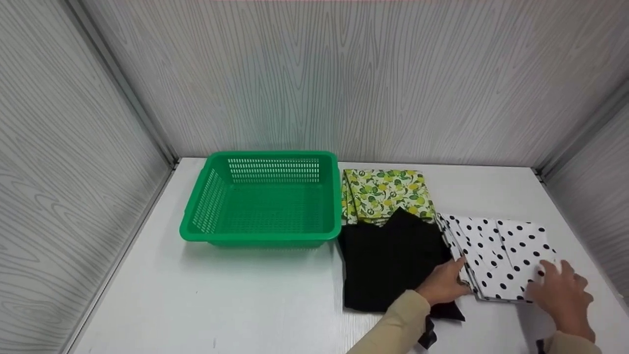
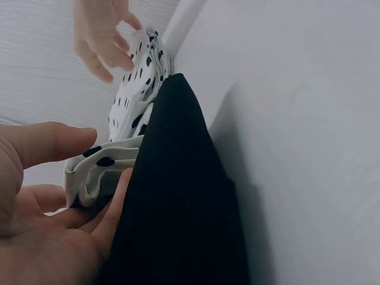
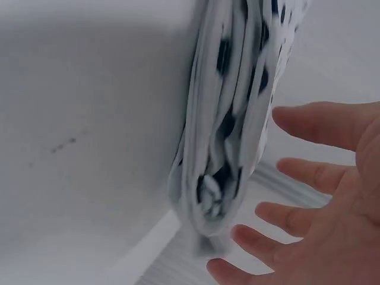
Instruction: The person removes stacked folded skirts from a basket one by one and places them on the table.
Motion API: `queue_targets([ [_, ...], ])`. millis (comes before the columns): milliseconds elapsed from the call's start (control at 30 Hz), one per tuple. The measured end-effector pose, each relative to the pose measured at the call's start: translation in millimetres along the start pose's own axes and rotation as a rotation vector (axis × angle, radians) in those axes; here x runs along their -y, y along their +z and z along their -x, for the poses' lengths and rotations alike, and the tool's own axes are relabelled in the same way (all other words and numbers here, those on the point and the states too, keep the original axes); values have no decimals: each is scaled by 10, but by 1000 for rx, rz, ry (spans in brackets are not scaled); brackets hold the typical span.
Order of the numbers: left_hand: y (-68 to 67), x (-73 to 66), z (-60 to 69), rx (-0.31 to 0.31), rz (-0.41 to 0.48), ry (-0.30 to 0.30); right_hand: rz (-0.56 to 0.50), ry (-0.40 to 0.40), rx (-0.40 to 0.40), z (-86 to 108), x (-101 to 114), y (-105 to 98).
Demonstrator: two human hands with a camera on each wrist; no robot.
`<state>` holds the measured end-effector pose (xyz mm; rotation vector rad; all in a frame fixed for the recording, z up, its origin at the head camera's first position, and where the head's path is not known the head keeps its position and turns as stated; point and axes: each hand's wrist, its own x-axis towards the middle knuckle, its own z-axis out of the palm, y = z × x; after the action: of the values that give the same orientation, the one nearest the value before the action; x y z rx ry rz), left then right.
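A folded white cloth with black polka dots (image 1: 511,255) lies at the right of the table. My left hand (image 1: 444,282) is at its left edge; in the left wrist view the thumb (image 2: 59,142) is over the folded layers and the fingers are beneath them. Spread and slightly bent, my right hand (image 1: 562,295) hovers by the cloth's near right corner. The right wrist view shows that hand's fingers (image 3: 297,217) apart from the stacked folds (image 3: 228,113), holding nothing. A black folded cloth (image 1: 393,265) lies beside and partly under my left forearm.
An open green plastic basket (image 1: 260,237) with slotted walls stands at the back left of the white table (image 1: 255,305). Behind the black cloth lies a folded cloth with a lemon print (image 1: 390,194). Wood-patterned panels (image 1: 314,83) enclose the back and sides.
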<state>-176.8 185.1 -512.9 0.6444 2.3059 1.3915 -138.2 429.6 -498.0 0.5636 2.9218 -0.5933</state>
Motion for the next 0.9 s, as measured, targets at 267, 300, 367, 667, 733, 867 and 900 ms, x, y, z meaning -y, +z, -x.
queue_targets([
  [267,-102,-3,25,7,61,-39,127,-390,21,298,396,323],
  [300,-138,-1,40,19,73,-41,142,-412,14,287,411,348],
  [367,-228,7,77,44,75,-36,162,-439,9,229,427,385],
  [667,-738,144,356,34,192,23,146,-417,59,-246,387,390],
  [733,-849,207,417,16,201,56,128,-416,79,-365,371,380],
  [867,-1051,369,531,-9,204,93,49,-388,145,-566,357,398],
  [900,-1094,407,558,-15,199,99,26,-378,160,-616,361,403],
])
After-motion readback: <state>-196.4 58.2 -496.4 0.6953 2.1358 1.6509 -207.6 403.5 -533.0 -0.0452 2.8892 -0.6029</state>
